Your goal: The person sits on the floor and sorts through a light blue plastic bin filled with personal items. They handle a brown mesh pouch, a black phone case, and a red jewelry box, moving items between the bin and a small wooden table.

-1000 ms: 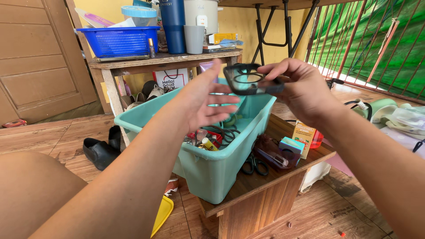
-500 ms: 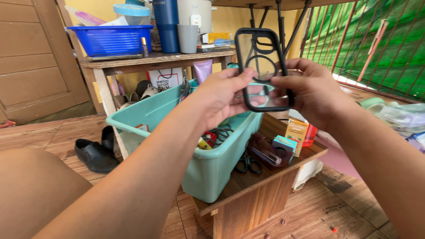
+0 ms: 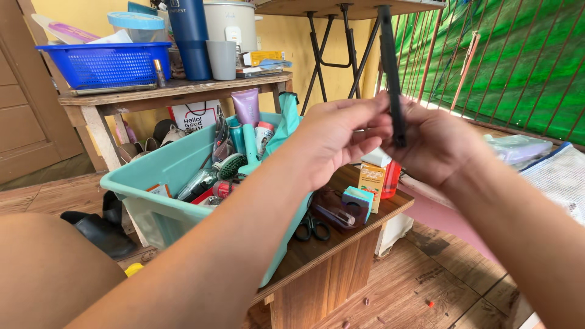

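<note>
You hold a black phone case (image 3: 391, 73) upright and edge-on, your left hand (image 3: 332, 140) and right hand (image 3: 436, 146) pinching its lower end above a teal plastic bin (image 3: 158, 207) crammed with toiletries; the bin sits on a low wooden table (image 3: 329, 244) beside black scissors (image 3: 311, 228) and a small orange carton (image 3: 370, 183)
</note>
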